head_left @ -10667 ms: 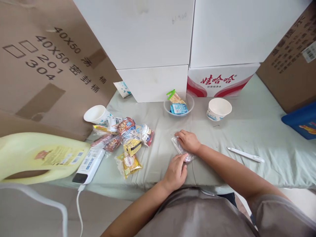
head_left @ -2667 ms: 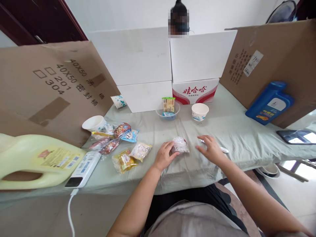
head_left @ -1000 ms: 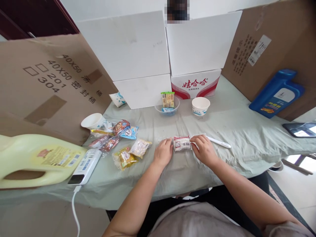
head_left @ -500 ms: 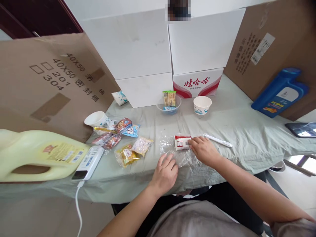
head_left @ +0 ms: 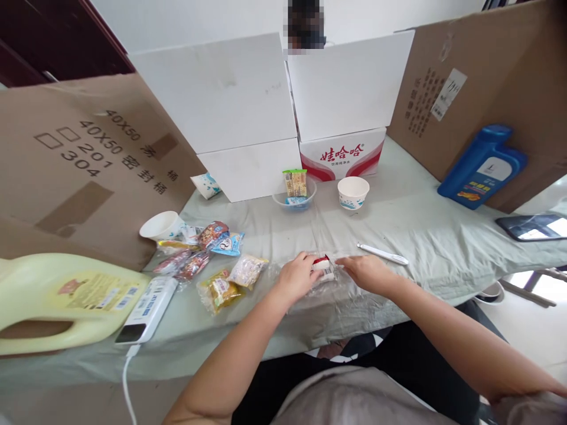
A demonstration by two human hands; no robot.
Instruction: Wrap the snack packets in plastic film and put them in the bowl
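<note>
My left hand and my right hand meet over a small white and red snack packet that lies on a crumpled clear plastic sheet on the pale green table cloth. The left hand's fingers curl round the packet's left end. My right hand's fingers pinch at its right end and the film there. Most of the packet is hidden by my fingers.
Several snack packets lie left of my hands, beside a paper cup, a power bank and a yellow jug. Behind are a clear bowl, a paper bowl, a white pen-like tool, white boxes, a blue bottle and a phone.
My left hand moved up from the plastic sheet onto the packet's left end. Both hands closed in on the packet, which now shows only as a small part between them.
</note>
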